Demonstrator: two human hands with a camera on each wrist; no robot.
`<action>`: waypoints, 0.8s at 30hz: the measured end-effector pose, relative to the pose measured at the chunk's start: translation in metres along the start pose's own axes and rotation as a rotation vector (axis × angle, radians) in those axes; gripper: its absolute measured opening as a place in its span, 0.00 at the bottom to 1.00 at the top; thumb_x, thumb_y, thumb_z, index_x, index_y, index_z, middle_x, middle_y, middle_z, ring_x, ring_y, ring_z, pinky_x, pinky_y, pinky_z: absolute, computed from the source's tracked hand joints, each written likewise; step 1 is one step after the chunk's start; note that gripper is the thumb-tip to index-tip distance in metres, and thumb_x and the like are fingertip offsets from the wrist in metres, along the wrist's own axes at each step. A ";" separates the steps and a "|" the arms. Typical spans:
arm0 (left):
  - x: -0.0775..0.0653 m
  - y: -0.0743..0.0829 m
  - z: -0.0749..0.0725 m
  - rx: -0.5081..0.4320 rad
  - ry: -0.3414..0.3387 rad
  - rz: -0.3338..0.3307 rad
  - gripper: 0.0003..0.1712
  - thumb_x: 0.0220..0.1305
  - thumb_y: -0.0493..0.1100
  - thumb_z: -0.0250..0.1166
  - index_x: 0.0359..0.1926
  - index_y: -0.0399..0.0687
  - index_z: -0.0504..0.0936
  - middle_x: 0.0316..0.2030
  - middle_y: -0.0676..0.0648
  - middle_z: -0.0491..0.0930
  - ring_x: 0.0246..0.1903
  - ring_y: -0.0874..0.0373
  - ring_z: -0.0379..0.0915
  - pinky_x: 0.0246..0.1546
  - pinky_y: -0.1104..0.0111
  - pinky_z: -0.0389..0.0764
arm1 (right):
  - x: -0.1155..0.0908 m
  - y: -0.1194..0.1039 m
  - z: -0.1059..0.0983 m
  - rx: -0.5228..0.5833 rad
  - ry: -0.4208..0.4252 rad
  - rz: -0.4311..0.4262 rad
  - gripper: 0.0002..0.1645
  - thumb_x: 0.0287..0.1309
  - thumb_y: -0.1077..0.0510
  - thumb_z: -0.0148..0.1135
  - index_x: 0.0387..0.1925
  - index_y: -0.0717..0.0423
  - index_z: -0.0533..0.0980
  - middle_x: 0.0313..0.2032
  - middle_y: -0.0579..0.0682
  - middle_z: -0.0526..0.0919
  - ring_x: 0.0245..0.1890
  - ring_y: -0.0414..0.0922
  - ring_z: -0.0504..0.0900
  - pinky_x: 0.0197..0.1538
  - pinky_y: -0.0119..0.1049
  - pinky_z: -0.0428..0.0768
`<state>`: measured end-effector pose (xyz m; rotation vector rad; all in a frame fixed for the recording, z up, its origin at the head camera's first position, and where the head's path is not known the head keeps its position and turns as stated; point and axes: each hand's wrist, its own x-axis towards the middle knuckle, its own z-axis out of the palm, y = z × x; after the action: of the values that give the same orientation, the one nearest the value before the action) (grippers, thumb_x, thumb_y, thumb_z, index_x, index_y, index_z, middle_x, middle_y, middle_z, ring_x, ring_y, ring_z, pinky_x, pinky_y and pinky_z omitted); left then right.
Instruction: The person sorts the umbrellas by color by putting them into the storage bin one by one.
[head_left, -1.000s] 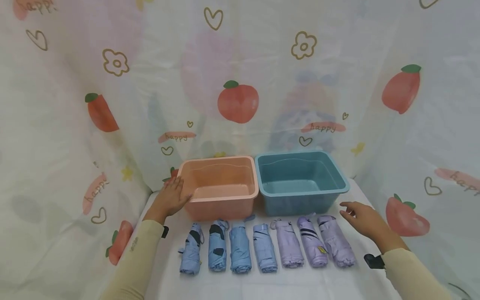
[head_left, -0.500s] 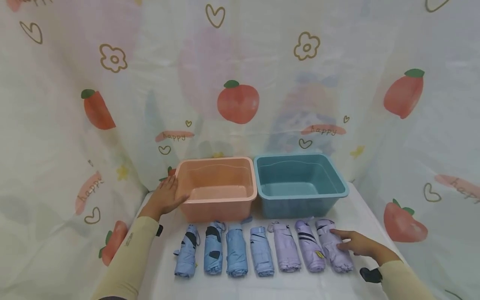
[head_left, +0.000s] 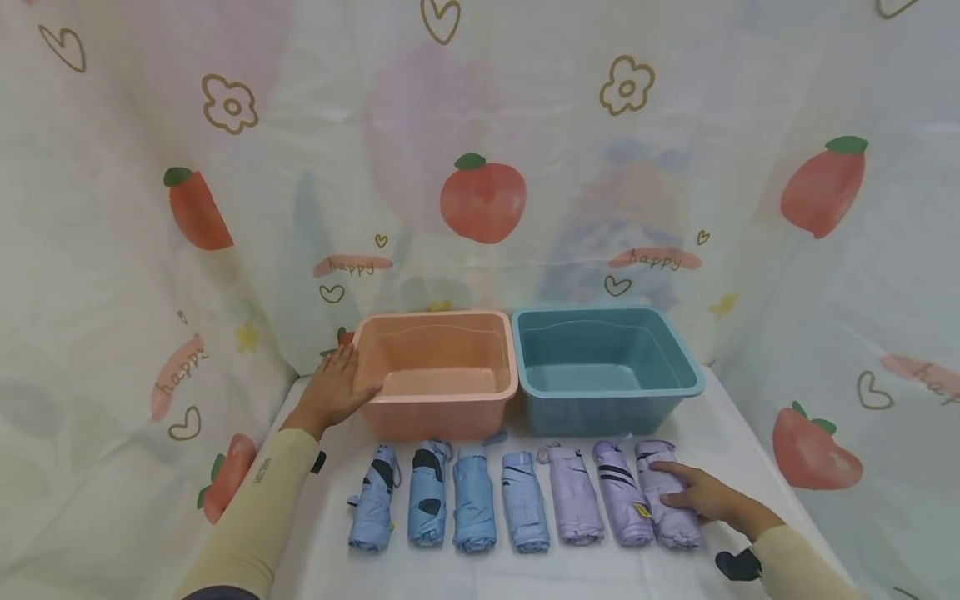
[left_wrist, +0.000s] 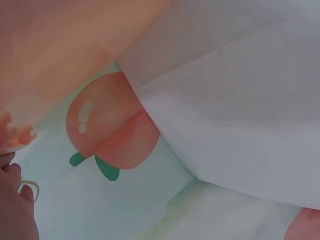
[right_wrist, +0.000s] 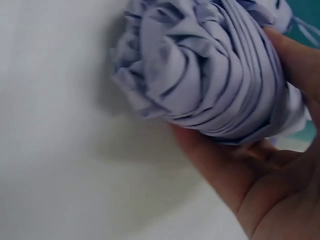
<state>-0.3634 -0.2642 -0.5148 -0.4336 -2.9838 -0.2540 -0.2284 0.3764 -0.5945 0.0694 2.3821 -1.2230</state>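
Note:
My right hand [head_left: 708, 493] grips the rightmost folded lavender umbrella [head_left: 678, 530], thumb on one side and fingers on the other. Its gathered, pleated end [right_wrist: 185, 65] faces the right wrist camera, close over the white cloth. To its left lies another lavender umbrella [head_left: 619, 492] with dark stripes and a yellow tag. At the far side, my left hand [head_left: 327, 398] rests with straight fingers on the left rim of the peach bin [head_left: 438, 421]. In the left wrist view, part of that hand [left_wrist: 17, 205] shows at the lower left edge, by the bin's wall.
A teal bin [head_left: 600, 414] stands right of the peach one, both with nothing inside. Along the front runs a row of folded umbrellas, blue ones [head_left: 474, 504] on the left and a third lavender one [head_left: 575, 500]. A printed curtain [head_left: 480, 108] encloses the white-covered table [head_left: 600, 575].
My right hand has come down from beside the teal bin onto the rightmost umbrella and closed around it. My left hand stays at the peach bin's rim.

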 end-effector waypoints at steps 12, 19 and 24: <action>0.007 0.008 -0.004 0.045 -0.010 0.034 0.57 0.66 0.72 0.44 0.72 0.26 0.47 0.73 0.32 0.46 0.73 0.39 0.39 0.70 0.50 0.41 | -0.044 -0.042 -0.036 -0.248 -0.003 -0.164 0.38 0.52 0.54 0.71 0.64 0.61 0.70 0.61 0.78 0.63 0.54 0.67 0.70 0.49 0.61 0.73; 0.003 0.005 -0.005 0.048 0.010 0.051 0.57 0.66 0.72 0.44 0.72 0.26 0.49 0.72 0.31 0.48 0.72 0.38 0.40 0.70 0.49 0.42 | -0.074 -0.091 -0.065 -0.309 -0.062 -0.312 0.36 0.53 0.52 0.70 0.63 0.55 0.72 0.59 0.70 0.68 0.48 0.59 0.73 0.42 0.44 0.77; -0.003 0.001 -0.002 0.038 0.018 0.059 0.56 0.67 0.71 0.46 0.71 0.24 0.51 0.72 0.30 0.49 0.72 0.37 0.41 0.69 0.47 0.42 | -0.081 -0.133 -0.085 -0.317 -0.104 -0.406 0.33 0.56 0.54 0.69 0.64 0.52 0.72 0.57 0.67 0.68 0.46 0.55 0.72 0.39 0.35 0.78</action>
<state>-0.3599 -0.2642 -0.5128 -0.5111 -2.9476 -0.1938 -0.2212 0.3758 -0.4176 -0.5882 2.5381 -0.9633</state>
